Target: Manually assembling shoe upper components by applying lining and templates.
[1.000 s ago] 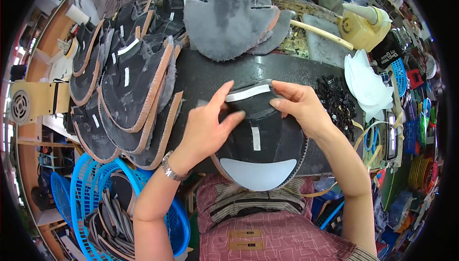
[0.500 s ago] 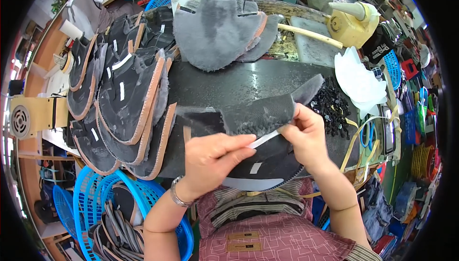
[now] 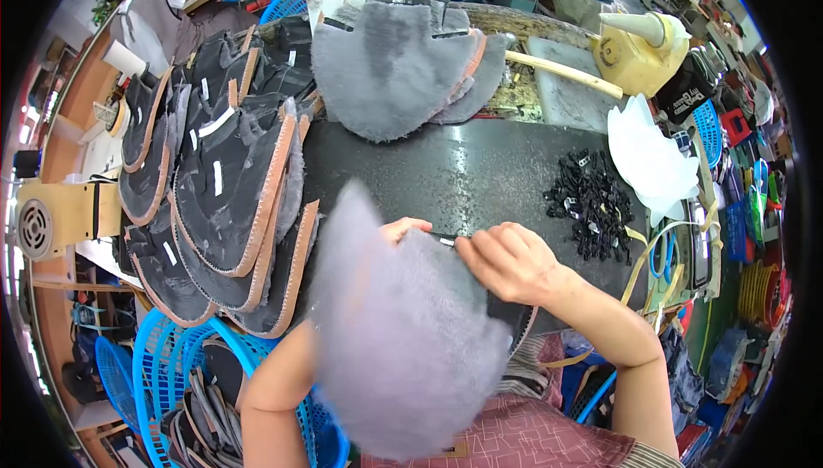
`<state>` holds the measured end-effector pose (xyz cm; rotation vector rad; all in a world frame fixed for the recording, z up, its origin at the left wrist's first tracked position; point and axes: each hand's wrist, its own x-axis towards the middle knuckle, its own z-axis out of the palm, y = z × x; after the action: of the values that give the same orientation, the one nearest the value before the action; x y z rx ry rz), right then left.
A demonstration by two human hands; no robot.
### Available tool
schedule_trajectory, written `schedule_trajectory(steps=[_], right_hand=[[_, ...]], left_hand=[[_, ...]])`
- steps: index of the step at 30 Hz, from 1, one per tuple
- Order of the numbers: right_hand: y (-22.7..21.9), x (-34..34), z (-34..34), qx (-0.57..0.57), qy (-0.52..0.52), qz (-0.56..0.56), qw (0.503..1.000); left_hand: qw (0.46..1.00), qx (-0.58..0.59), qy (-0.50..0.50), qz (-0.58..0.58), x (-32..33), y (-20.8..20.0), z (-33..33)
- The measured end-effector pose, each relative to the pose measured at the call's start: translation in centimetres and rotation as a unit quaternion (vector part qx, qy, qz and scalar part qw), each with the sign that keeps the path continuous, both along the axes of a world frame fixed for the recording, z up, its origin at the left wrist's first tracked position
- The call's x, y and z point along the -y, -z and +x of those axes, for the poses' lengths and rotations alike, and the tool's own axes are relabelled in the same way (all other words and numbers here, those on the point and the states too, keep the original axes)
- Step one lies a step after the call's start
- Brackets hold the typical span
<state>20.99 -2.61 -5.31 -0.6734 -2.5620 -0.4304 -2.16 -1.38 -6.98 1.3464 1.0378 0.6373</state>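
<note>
A grey plush shoe upper piece (image 3: 420,339), blurred by motion, hangs over my lap and the near edge of the bench. My left hand (image 3: 404,229) grips its far edge; most of that hand and its wrist are hidden behind the plush. The fingers of my right hand (image 3: 512,264) are closed on the same edge, just to the right, by a small dark tab with a white mark. Beyond my hands lies a stack of similar grey plush pieces (image 3: 390,74), fur side up.
Overlapping dark pieces with tan toothed edging (image 3: 231,185) fill the left of the black bench top (image 3: 386,168). Below them stands a blue basket (image 3: 150,382) holding more pieces. Small black parts (image 3: 591,202), white sheets (image 3: 647,159), blue scissors (image 3: 662,255) and a yellow jug (image 3: 634,57) are at right.
The piece has turned from its dark backing to its grey fur side and swung toward me. The white strip between my fingers no longer shows. Both hands have moved to its far edge.
</note>
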Motion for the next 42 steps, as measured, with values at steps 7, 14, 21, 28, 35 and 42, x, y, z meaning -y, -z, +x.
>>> schedule_trajectory(steps=[7, 14, 21, 28, 35, 42], right_hand=[[2.3, -0.1, -0.4, 0.048, 0.073, -0.008, 0.996], [2.8, -1.2, -0.2, 0.045, 0.053, -0.024, 0.997], [2.1, -1.4, -1.0, 0.074, 0.061, -0.077, 0.992], [1.9, -2.4, 1.4, 0.067, -0.048, -0.136, 0.987], [0.6, -2.2, 3.3, 0.085, 0.013, -0.329, 0.941], [2.1, 0.9, 4.5, 0.019, -0.043, -0.124, 0.991]], left_hand=[[0.741, -0.287, 0.146, 0.589, -1.6, 0.7, -0.1], [0.617, -0.309, 0.246, 0.681, -3.4, 0.4, -0.5], [0.592, -0.328, 0.236, 0.697, -3.3, 0.3, 0.2], [0.598, -0.283, 0.251, 0.706, -3.3, 1.1, 0.1], [0.670, -0.227, 0.332, 0.624, -4.4, 0.8, -0.9], [0.763, -0.266, 0.404, 0.429, -6.6, -3.1, 1.0]])
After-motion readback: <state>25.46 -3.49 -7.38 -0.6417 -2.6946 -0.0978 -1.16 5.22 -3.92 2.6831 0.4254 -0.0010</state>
